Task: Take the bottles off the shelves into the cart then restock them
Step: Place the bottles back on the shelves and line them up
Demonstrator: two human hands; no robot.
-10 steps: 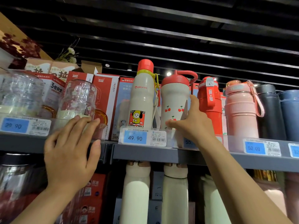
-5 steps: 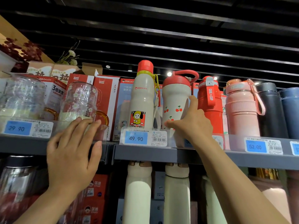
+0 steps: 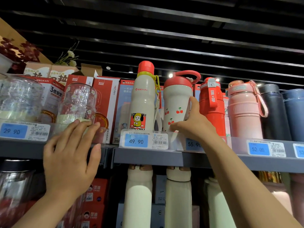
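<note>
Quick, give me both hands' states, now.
Left hand: open, fingers spread, at the shelf edge.
Right hand: gripping the cherry bottle.

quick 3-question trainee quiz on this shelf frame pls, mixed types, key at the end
1. True or false: the right hand is on the cherry-print bottle.
2. Multiple choice: which bottle stands directly left of the cherry-print bottle on the top shelf? A) the solid red bottle B) the cream bottle with the yellow cartoon figure C) the pink bottle
3. Fill in: the left hand is raised with its fingers spread in front of the ____ mug with the amber handle.

Key
1. True: thumb up the bottle's right side, fingers across its lower front.
2. B
3. clear glass (flower print)
</note>
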